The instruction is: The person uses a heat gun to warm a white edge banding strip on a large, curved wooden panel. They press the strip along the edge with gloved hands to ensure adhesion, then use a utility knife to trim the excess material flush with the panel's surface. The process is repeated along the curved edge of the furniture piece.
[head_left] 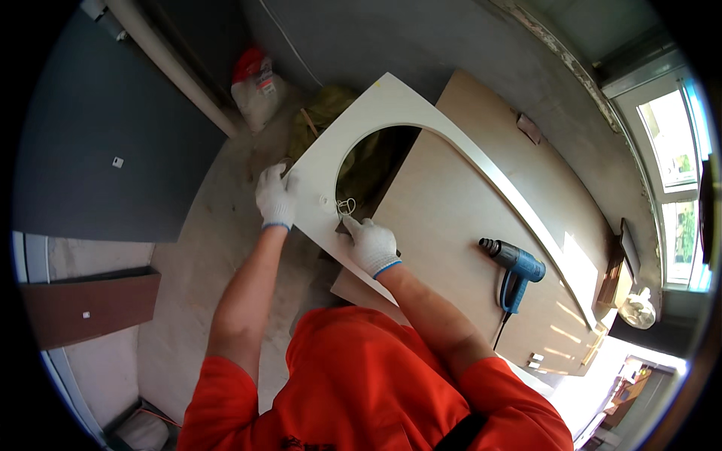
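Note:
A white panel (320, 169) with a large rounded cutout lies tilted across a workbench, its corner reaching out over the floor. My left hand (277, 197), in a white knit glove, grips the panel's left edge with its fingers bent over it. Close to the cutout's near rim, my gloved right hand (371, 245) is closed around a small tool. Only a flat grey piece of that tool (343, 228) shows by the fingers; its exact kind is hidden. Beside those fingertips, a thin white curled strip (346, 206) hangs at the cutout's rim.
A blue heat gun (517, 269) lies on the brown board (459, 203) to the right, its cord running toward me. A red and white sack (257, 90) stands by the far wall. Dark grey (113, 143) and brown (98, 304) panels are at the left. Windows line the right side.

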The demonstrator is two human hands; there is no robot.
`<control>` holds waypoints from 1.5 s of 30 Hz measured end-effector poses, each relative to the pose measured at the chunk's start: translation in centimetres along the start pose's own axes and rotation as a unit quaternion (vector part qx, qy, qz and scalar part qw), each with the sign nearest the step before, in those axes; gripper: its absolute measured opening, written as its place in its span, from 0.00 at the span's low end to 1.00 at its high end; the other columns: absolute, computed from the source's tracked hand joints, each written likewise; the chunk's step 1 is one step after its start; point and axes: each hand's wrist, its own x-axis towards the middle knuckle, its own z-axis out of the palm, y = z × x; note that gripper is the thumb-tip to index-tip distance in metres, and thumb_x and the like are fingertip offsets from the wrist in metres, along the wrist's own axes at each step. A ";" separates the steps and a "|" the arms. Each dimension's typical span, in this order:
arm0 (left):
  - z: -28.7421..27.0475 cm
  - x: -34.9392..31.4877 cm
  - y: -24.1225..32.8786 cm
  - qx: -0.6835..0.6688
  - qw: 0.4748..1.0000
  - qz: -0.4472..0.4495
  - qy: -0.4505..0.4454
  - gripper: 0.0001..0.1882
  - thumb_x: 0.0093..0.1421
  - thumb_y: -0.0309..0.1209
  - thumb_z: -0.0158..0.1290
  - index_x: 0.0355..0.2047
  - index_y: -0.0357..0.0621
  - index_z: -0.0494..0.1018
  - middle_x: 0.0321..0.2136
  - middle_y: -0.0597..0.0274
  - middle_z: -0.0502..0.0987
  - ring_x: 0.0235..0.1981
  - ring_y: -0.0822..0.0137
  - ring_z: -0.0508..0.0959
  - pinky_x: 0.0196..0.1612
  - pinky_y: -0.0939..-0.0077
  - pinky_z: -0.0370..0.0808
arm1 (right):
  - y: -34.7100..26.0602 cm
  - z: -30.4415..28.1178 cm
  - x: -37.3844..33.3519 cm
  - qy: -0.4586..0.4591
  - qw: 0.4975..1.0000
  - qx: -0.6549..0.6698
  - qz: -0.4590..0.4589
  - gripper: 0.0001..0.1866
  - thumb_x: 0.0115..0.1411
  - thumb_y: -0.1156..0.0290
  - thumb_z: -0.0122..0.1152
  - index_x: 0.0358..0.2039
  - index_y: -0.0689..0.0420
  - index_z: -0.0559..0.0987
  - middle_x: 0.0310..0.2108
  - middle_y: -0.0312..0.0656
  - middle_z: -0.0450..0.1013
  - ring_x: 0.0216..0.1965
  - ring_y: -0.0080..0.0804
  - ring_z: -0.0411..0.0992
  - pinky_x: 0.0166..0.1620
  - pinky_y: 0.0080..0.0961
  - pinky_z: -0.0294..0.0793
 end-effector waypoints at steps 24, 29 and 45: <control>5.4 8.8 2.4 0.049 0.944 -0.057 -0.322 0.39 0.75 0.66 0.41 0.42 0.38 0.79 0.41 0.33 0.85 0.47 0.31 0.83 0.52 0.37 0.77 | -2.6 -0.4 8.8 0.063 0.988 0.019 0.141 0.22 0.71 0.54 0.60 0.63 0.44 0.78 0.39 0.54 0.80 0.34 0.56 0.82 0.36 0.52 0.82; 5.1 8.7 2.2 0.050 0.938 -0.058 -0.338 0.40 0.75 0.66 0.42 0.41 0.36 0.80 0.41 0.31 0.84 0.47 0.31 0.83 0.53 0.38 0.76 | -2.8 -0.8 10.5 0.067 0.982 0.031 0.173 0.22 0.71 0.54 0.59 0.61 0.45 0.77 0.40 0.54 0.80 0.35 0.56 0.83 0.38 0.54 0.82; 5.9 8.3 1.1 -0.002 0.939 -0.020 -0.342 0.35 0.73 0.62 0.50 0.52 0.38 0.77 0.41 0.33 0.85 0.45 0.31 0.83 0.49 0.39 0.78 | 2.2 -1.0 3.2 0.236 0.888 0.118 0.376 0.25 0.61 0.52 0.71 0.58 0.45 0.82 0.45 0.50 0.83 0.47 0.55 0.82 0.49 0.51 0.83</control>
